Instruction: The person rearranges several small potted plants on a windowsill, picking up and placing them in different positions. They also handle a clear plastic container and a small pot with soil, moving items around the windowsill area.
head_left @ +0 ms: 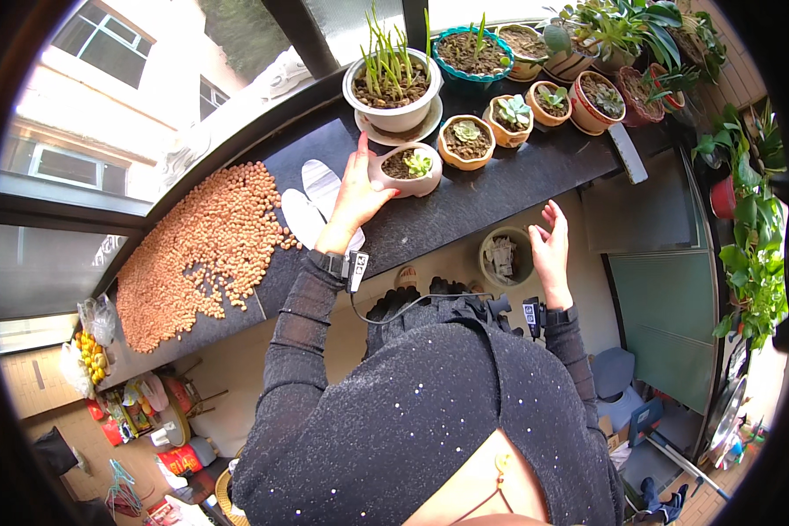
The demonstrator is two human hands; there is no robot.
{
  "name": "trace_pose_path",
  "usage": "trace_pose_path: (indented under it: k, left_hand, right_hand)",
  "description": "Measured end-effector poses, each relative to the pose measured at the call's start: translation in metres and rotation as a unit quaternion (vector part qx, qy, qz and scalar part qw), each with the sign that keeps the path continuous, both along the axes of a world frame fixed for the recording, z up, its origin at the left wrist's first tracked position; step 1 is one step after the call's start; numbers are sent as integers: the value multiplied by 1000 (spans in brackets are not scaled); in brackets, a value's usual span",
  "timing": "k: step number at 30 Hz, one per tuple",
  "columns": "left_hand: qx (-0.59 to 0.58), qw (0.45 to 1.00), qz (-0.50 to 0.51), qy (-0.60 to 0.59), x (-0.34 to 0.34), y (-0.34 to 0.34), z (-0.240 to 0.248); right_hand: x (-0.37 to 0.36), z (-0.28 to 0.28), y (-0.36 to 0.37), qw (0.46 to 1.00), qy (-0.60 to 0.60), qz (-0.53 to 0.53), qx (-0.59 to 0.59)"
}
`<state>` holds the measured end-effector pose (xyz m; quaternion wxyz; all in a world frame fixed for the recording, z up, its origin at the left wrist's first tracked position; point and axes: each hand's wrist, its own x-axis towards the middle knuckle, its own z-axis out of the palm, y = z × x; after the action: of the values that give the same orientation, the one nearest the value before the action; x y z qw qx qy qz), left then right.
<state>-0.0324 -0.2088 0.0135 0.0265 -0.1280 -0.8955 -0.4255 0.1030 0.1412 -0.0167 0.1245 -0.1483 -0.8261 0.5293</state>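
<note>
My left hand [356,195] is around the left end of a small pale pink oval flowerpot [418,185], thumb on its near side and fingers on its far side. A green succulent [418,163] grows in that pot, which rests on the dark countertop [412,230]. Just behind it stands a white round pot [393,114] of cut green shoots on a saucer [412,134]. My right hand [550,250] is raised in the air off the counter's near edge, holding nothing, its fingers slightly bent and apart.
White insoles [303,217] lie left of my left hand, beside a wide spread of round tan pellets [206,237]. Small succulent pots [467,156] and larger planters [473,74] line the counter to the right. Below my right hand's left side stands a waste bin [505,279].
</note>
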Motion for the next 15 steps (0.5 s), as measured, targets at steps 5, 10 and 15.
trace_pose_path:
  k: [5, 10, 15]
  left_hand:
    - [4, 1000, 3, -2, 1, 1, -1]
    - [28, 999, 5, -38, 2, -1, -2]
    - [32, 999, -29, 24, 3, -10, 3]
  right_hand:
    - [5, -2, 0, 1000, -4, -8, 5]
    - [8, -4, -8, 1000, -7, -18, -4]
    - [18, -7, -9, 998, -17, -57, -7]
